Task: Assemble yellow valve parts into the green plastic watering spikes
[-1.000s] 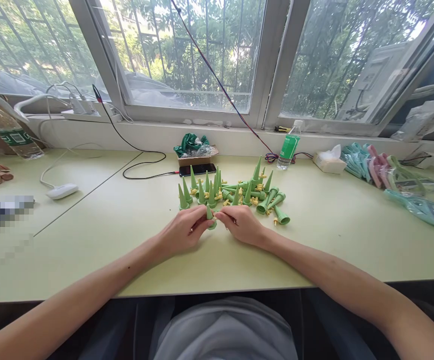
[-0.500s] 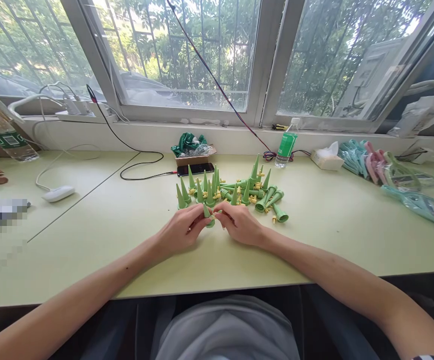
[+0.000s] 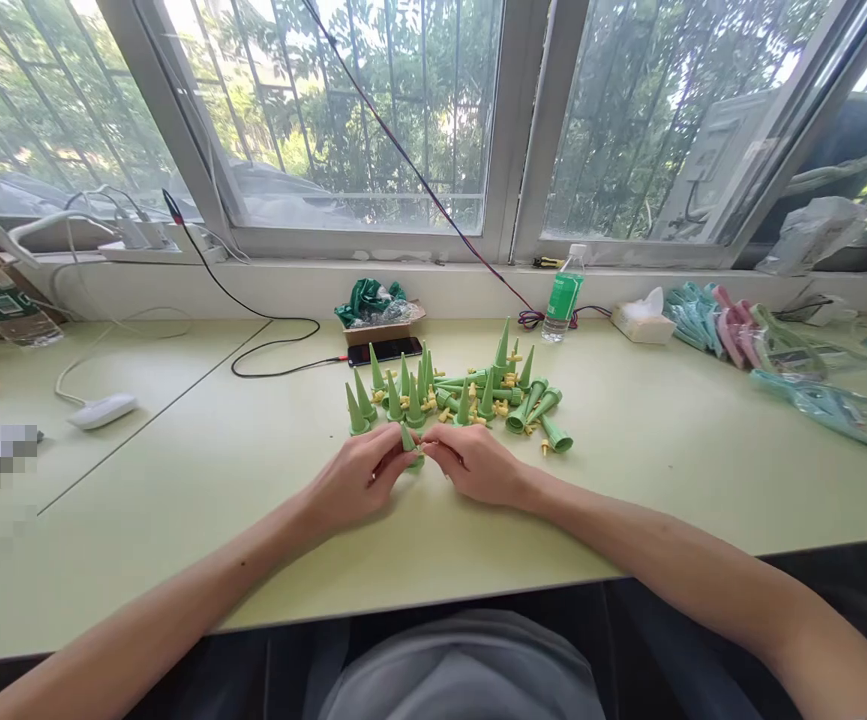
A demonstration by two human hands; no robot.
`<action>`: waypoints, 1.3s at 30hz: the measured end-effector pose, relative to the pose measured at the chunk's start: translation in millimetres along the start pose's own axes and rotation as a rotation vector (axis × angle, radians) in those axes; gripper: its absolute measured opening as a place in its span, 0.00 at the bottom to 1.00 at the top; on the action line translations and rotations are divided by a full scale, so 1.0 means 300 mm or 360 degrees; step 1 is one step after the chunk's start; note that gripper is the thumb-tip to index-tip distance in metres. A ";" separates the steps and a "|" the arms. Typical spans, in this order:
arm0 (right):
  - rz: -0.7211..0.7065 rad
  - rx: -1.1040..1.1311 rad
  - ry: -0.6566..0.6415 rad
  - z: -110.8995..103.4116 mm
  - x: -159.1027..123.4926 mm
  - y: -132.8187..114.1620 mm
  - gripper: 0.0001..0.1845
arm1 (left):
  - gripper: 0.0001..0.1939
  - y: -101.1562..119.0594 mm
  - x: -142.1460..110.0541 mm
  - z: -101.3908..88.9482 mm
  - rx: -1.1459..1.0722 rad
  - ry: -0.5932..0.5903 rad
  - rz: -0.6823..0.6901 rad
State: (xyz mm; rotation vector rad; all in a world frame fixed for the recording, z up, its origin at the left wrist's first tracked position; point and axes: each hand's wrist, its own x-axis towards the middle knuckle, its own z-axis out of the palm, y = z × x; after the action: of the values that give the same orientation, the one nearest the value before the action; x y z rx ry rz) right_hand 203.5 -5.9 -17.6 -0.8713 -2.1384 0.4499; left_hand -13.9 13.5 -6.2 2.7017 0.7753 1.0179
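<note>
Between thumb and fingers, my left hand [image 3: 354, 475] grips a green cone-shaped plastic spike [image 3: 407, 440], point upward and its wide base low over the table. My right hand [image 3: 482, 465] is pinched closed against the spike's right side, on a small yellow valve [image 3: 422, 452] mostly covered by the fingertips. Just beyond both hands is a group of similar green spikes. Several stand upright, such as the left one [image 3: 355, 410], while others lie on their sides, like the rightmost spike [image 3: 556, 434]. Small yellow valves [image 3: 545, 448] are scattered among them.
Behind the spikes are a phone [image 3: 384, 350] on a cable and a small box [image 3: 395, 325] holding green plastic. A water bottle [image 3: 564, 295], a tissue pack [image 3: 643, 318] and bagged coloured items [image 3: 737, 330] stand along the window side. A white mouse-like device [image 3: 105, 410] lies left.
The view has shifted slightly, so the scene sits a little lower and further left. Both hands stay together at the same spike, with little visible movement.
</note>
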 end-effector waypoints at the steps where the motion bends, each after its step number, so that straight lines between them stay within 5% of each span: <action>1: -0.0005 0.0003 0.0006 0.002 0.000 0.001 0.11 | 0.08 -0.001 -0.001 0.000 -0.0004 -0.0004 0.0008; 39: 0.0058 -0.0067 -0.0044 -0.013 0.009 -0.013 0.11 | 0.07 0.000 -0.001 -0.007 0.0028 0.0022 0.0025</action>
State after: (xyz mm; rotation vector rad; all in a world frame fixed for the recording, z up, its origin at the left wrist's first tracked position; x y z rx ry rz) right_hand 203.5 -6.5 -11.5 -0.9340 -2.1672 0.4392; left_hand -15.4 13.3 -4.8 2.7225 0.7697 1.0391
